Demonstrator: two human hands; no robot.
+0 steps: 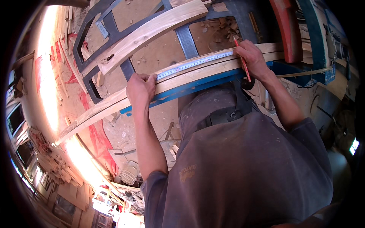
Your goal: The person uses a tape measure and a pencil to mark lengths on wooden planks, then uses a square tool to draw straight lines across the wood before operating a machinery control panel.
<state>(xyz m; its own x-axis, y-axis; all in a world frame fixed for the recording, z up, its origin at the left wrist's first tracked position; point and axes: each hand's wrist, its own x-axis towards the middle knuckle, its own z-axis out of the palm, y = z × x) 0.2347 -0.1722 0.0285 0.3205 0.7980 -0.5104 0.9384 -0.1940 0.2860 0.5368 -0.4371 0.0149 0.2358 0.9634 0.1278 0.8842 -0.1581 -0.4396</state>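
A blue-and-white measuring tape [194,64] lies stretched along light wooden strips [197,74] in front of me. My left hand [140,89] is closed on the tape's left end, its thumb and fingertips pressed against the wood. Further right, my right hand [251,59] is closed around a red pencil [247,72], which tilts across the strips. That hand rests on the wood where the visible stretch of tape ends. Whether it also grips the tape cannot be made out. Under the strips runs a blue metal beam [201,86].
Beyond the strips, a wider plank [152,36] lies across a dark metal frame [186,41]. A red machine part [287,30] and a blue frame [317,34] stand at the right. Wood scraps [224,30] and red sheeting [100,142] lie on the floor.
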